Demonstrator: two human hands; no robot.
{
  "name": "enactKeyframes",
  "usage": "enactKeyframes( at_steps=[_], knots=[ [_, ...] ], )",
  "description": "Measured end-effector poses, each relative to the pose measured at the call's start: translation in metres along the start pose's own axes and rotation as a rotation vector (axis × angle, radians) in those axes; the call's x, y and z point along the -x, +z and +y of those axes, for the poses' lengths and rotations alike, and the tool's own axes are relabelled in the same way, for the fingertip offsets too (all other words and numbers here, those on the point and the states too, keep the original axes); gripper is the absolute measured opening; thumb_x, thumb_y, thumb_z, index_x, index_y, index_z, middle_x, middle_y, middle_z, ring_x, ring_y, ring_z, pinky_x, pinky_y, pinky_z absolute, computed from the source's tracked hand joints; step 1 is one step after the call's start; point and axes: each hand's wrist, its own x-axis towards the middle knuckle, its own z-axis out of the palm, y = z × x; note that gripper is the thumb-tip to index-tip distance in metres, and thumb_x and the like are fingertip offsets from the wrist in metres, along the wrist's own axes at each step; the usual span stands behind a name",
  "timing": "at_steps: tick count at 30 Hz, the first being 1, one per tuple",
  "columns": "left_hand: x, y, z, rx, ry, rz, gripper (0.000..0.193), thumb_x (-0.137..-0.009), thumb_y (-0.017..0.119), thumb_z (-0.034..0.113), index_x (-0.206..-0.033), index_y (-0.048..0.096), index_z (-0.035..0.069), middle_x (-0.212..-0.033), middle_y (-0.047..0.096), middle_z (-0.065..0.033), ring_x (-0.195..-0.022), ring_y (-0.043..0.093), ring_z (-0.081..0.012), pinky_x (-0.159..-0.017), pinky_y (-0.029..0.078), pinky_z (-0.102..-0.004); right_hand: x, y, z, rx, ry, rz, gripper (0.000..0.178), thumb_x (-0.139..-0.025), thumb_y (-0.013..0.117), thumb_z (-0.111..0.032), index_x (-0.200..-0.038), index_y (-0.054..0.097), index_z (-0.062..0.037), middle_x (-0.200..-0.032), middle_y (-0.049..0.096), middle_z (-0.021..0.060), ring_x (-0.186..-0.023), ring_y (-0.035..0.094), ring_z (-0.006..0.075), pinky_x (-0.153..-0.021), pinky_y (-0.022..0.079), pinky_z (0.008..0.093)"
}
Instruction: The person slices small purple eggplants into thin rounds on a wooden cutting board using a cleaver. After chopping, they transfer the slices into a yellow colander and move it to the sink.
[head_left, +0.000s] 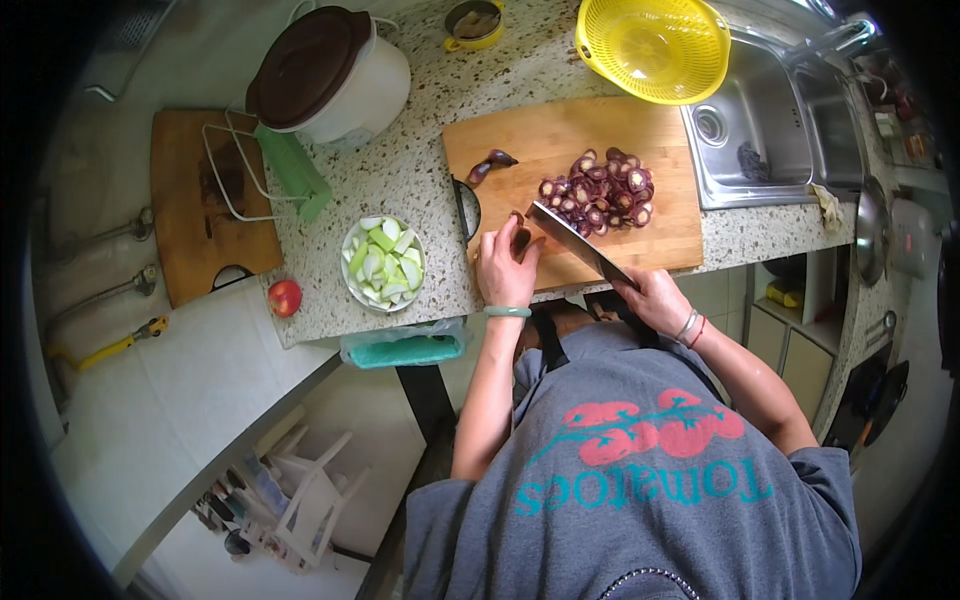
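Note:
My right hand (655, 300) grips the handle of a kitchen knife (580, 243), its broad blade slanting up and left over the wooden cutting board (600, 120). At the board's near edge, my left hand (508, 268) has its fingers curled on a dark piece, apparently purple carrot, mostly hidden beneath them. The blade's tip end is just right of those fingers. Beyond the knife lies a heap of sliced purple carrot (600, 190), dark-skinned with pale centres. Two dark end pieces (492, 165) rest at the board's upper left.
A white bowl (346, 268) of pale green chunks and a red apple (285, 298) stand left. Behind are a lidded white pot (365, 90), a small yellow pot (474, 42) and a yellow colander (655, 50). The steel sink (740, 110) is right; a green-lined bin (405, 347) hangs below.

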Motion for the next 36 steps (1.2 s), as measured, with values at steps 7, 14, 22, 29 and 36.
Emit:
enactKeyframes(
  at_steps=[7,14,22,29,36],
  knots=[
    [-0.022,0.008,-0.017,-0.045,-0.035,0.052,0.032,-0.081,0.074,0.009,-0.111,0.064,0.007,-0.079,0.059,-0.0076,-0.065,0.058,-0.0202,-0.061,0.050,-0.0335,0.003,0.000,0.003,0.016,0.007,0.006,0.021,-0.093,0.057,-0.021,-0.088,0.062,-0.0005,-0.067,0.058,0.0200,-0.065,0.058,0.0365,-0.062,0.046,0.0448],
    [-0.017,0.014,-0.043,0.389,-0.248,0.095,0.016,-0.087,0.070,0.009,-0.101,0.063,0.004,-0.081,0.061,-0.0023,-0.062,0.057,-0.0120,-0.056,0.047,-0.0256,0.003,0.000,0.000,0.046,0.009,0.005,0.019,-0.092,0.057,-0.020,-0.092,0.062,-0.0025,-0.072,0.059,0.0234,-0.073,0.060,0.0423,-0.065,0.046,0.0481],
    [0.083,-0.049,-0.058,0.991,-0.637,0.750,0.023,-0.099,0.056,0.014,-0.120,0.057,0.004,-0.093,0.058,-0.0054,-0.070,0.055,-0.0106,-0.064,0.049,-0.0260,-0.008,0.011,-0.022,0.114,-0.239,-0.096,0.022,-0.091,0.058,-0.020,-0.106,0.066,-0.0063,-0.073,0.063,0.0206,-0.070,0.063,0.0392,-0.065,0.049,0.0463],
    [0.146,-0.072,-0.134,0.828,-0.919,1.033,0.034,-0.096,0.059,0.014,-0.130,0.056,0.006,-0.116,0.060,-0.0096,-0.106,0.055,-0.0190,-0.093,0.046,-0.0347,-0.015,0.038,-0.042,0.312,-0.411,-0.225,0.029,-0.090,0.059,-0.022,-0.116,0.066,-0.0110,-0.086,0.068,0.0192,-0.079,0.066,0.0364,-0.073,0.054,0.0450],
    [0.114,-0.079,-0.134,-0.055,-0.685,0.971,0.023,-0.095,0.058,0.008,-0.117,0.064,0.006,-0.136,0.045,-0.0163,-0.107,0.057,-0.0247,-0.092,0.047,-0.0361,-0.006,0.020,-0.026,0.183,-0.277,-0.085,0.027,-0.091,0.058,-0.020,-0.115,0.066,-0.0089,-0.083,0.067,0.0207,-0.078,0.065,0.0379,-0.070,0.052,0.0448]
  ],
)
